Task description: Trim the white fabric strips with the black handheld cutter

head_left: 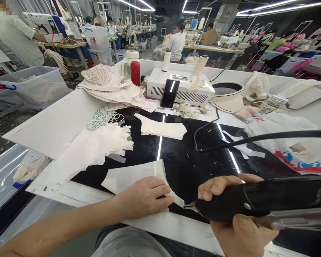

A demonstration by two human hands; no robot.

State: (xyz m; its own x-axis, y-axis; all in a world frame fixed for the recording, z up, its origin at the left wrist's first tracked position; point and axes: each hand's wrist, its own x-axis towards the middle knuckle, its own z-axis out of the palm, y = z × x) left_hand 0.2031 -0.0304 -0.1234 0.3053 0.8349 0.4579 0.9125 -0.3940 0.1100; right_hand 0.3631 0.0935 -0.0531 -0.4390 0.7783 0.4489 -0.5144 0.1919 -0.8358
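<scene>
A pale fabric piece (133, 176) lies flat on the glossy black work surface (189, 160), at its near edge. My left hand (147, 197) rests palm down on this piece, fingers stretched over its right part. My right hand (238, 228) is wrapped round a thick black corded hand tool (289, 194) with a silver lever along its underside. The tool's narrow metal tip (189, 206) points left at the lower right corner of the fabric; whether it touches is too small to tell. Another cut piece (163, 127) lies farther back.
At left are a stack of pale cut pieces (104, 144) and green elastic loops (103, 118). A vented white box (180, 87) with a phone (170, 93) leaning on it stands behind. The black cable (270, 137) crosses the right side, near a plastic bag (296, 142).
</scene>
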